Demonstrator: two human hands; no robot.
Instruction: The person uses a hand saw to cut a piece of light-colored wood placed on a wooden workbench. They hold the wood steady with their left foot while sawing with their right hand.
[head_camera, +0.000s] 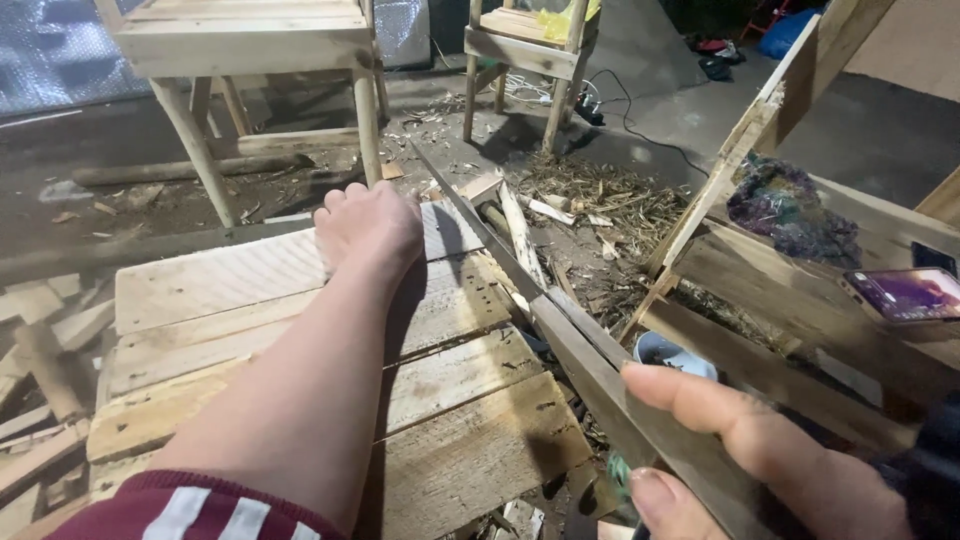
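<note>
Right hand (790, 470) fingers gripping long thin wood slat (560, 320) near its end: light, stiff, splintery. Left hand not visible.

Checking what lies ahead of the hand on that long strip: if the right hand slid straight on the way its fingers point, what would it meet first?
The right hand grips the long wooden strip, fingers pointing left across it. Straight on, it would probably meet the bare leg over the plank pallet first, though depth is unclear.
</note>
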